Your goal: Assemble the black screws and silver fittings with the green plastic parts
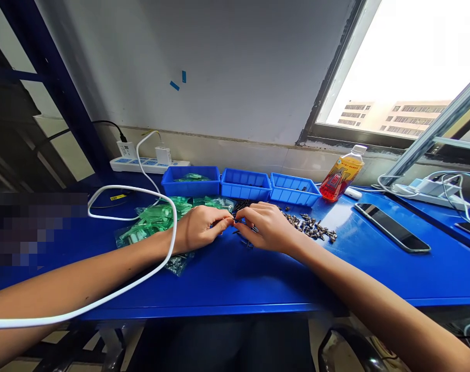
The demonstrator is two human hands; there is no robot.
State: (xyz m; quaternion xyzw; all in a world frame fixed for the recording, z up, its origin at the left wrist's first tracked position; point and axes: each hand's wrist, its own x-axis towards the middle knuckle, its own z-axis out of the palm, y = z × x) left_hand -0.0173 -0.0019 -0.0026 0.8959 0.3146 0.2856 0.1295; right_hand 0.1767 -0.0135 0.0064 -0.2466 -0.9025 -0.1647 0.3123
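Observation:
My left hand (201, 227) and my right hand (268, 226) meet at the middle of the blue table (258, 279), fingertips pinched together over a small dark part too small to name. Behind the left hand lies a heap of green plastic bags (157, 219). To the right of the right hand a scatter of small dark metal screws (312, 227) lies on the table, with more dark pieces (242, 206) just behind the fingers. A white cable (141, 281) loops over my left forearm.
Three blue bins (244, 184) stand in a row at the back. An orange drink bottle (340, 178) leans at the right, with a phone (392, 227) flat beside it. Power strips sit at back left (145, 164) and back right (428, 191). A window is upper right.

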